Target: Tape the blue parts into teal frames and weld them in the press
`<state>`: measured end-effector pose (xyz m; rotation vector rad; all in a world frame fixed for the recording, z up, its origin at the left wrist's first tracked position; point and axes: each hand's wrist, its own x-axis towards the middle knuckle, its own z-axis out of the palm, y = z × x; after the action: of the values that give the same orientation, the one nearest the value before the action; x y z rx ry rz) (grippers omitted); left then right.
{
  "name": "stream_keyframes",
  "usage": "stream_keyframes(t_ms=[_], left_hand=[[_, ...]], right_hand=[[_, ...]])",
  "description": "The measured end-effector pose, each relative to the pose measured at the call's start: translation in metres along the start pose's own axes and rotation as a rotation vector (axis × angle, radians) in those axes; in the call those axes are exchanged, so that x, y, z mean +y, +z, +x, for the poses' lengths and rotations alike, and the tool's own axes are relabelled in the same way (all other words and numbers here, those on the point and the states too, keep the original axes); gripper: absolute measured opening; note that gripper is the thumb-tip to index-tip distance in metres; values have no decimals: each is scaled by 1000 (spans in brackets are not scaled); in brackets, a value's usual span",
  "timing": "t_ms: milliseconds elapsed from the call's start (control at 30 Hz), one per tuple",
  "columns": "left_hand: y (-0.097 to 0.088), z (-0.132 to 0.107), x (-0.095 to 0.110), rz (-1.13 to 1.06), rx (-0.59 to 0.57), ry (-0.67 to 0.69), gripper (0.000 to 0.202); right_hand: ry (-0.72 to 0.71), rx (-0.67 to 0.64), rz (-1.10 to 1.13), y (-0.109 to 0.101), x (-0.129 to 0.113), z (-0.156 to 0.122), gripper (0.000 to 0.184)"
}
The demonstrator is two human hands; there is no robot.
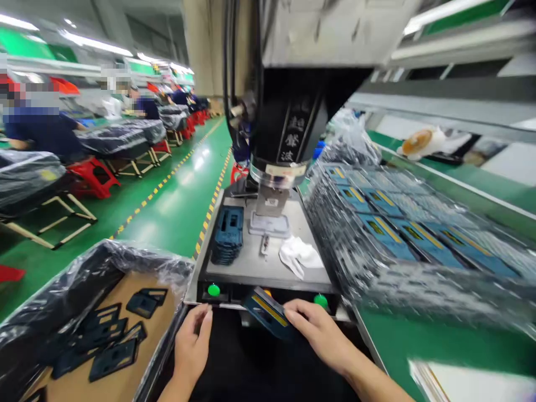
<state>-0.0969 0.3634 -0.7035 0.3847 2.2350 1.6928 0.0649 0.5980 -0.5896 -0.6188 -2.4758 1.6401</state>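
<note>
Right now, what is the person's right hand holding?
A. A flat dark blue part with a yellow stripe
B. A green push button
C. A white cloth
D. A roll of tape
A: the right hand has its grip on a flat dark blue part with a yellow stripe at the front edge of the machine, while the white cloth lies untouched on the plate.

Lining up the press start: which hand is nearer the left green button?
Left. The left hand sits just below the left green button, fingertips near the panel edge. The right hand is off to the right, holding a blue part.
</note>
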Motion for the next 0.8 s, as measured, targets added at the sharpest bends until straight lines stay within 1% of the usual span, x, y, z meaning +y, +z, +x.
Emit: stream_keyframes(t_ms=[67, 100, 133, 167, 200, 233, 267, 367, 433, 500, 533, 633, 700, 800], left_hand=[[16, -9, 29, -173, -231, -121, 54], [23, -11, 41, -221, -347, -168, 56], [29, -11, 50, -218, -469, -199, 55], [33, -10, 55, -183, -571, -224, 53], [36, -8, 59, -143, -636, -251, 52], [38, -7, 60, -111, -673, -281, 51], [39, -7, 60, -99, -678, -316, 51], [40, -8, 55, -170, -600, -449, 52], [40, -9, 51, -223, -557, -542, 53], [41, -11, 48, -236, -548, -595, 53], [42, -12, 47, -227, -559, -586, 52], [43, -13, 46, -135, -604, -486, 45], [43, -14, 46, -61, -612, -440, 44], [42, -15, 46, 33, -586, -374, 44]], right_hand=[[233, -108, 326, 17, 8, -4, 41], [319, -131, 463, 26, 13, -4, 42], [388, -138, 576, 34, 20, -4, 42], [433, -128, 664, 42, 25, -4, 42], [461, -94, 727, 48, 31, -4, 41], [469, -45, 768, 53, 35, -4, 41], [462, 12, 789, 57, 39, -5, 40], [418, 160, 757, 62, 47, -9, 39], [399, 201, 681, 62, 53, -12, 39], [370, 224, 555, 62, 57, -14, 37], [355, 228, 477, 62, 59, -14, 35], [314, 223, 256, 64, 61, -14, 29], [280, 223, 169, 65, 60, -14, 27], [222, 236, 97, 69, 58, -14, 25]])
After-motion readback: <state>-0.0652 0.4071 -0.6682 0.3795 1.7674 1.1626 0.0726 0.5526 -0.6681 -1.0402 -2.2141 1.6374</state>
